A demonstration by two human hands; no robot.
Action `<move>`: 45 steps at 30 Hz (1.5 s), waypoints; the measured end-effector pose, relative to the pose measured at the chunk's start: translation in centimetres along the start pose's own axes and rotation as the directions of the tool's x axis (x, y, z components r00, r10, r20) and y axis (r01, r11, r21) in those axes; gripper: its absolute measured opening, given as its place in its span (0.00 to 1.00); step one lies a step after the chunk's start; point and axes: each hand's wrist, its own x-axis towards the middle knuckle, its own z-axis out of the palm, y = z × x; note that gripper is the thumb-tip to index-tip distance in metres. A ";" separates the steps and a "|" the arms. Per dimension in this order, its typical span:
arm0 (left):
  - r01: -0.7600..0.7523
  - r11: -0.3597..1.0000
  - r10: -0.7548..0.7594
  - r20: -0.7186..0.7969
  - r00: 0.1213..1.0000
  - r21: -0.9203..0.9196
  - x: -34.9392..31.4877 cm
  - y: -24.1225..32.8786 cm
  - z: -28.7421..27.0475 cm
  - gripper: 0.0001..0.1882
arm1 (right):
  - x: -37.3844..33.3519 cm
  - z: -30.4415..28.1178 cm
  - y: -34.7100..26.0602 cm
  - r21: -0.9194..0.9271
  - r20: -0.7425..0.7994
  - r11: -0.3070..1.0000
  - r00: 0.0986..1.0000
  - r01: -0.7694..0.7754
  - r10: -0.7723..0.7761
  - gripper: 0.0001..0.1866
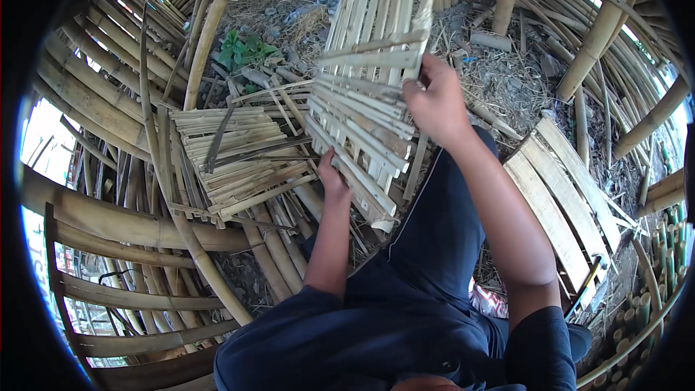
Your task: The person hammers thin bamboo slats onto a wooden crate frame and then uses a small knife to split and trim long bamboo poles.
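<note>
Here, slatted bamboo panel (369,59), long axis pointing forward, slightly right

Both bare hands raised ahead of the body, the right reaching farther than the left.
The left hand (334,177) grips with its thumb upward, the other fingers mostly hidden; its bare left forearm (327,250) rises steeply from a dark navy cloth sleeve (289,329). The right hand (440,107) pinches with curled fingers, its bare right forearm (499,206) slanting inward from the elbow.
</note>
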 end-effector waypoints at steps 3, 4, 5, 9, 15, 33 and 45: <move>0.043 0.996 -0.049 0.078 0.996 0.072 -0.6 -1.0 -2.9 0.20 | -0.3 2.5 2.1 -0.008 0.055 1.000 0.998 -0.012 0.012 0.16; 0.041 0.993 -0.049 0.078 0.996 0.109 -0.2 -1.4 -5.2 0.20 | -0.3 3.2 2.1 -0.013 0.074 1.000 0.997 -0.028 0.029 0.16; 0.052 0.988 -0.066 0.088 0.994 0.144 -0.5 -1.9 -5.3 0.21 | -0.3 3.1 2.6 -0.034 0.082 0.998 0.995 -0.046 0.049 0.17; 0.117 0.992 -0.122 0.092 0.988 0.055 0.9 -4.0 -7.1 0.19 | 0.2 2.6 2.1 -0.129 0.088 0.991 0.995 -0.029 0.040 0.16; 0.180 0.922 -0.177 -0.040 0.983 0.342 0.7 -5.9 -9.7 0.31 | 0.7 2.7 2.3 -0.188 0.081 0.980 0.994 -0.061 0.077 0.15; -0.755 -0.121 0.742 0.564 0.362 0.644 0.3 -5.0 -2.7 0.23 | 3.0 6.6 4.2 -0.085 0.217 0.992 0.970 -0.091 0.107 0.31; -0.760 0.385 0.793 0.233 0.562 0.523 10.6 9.7 -0.7 0.16 | -6.3 -6.1 -0.5 -0.194 0.236 0.946 0.924 -0.258 0.300 0.22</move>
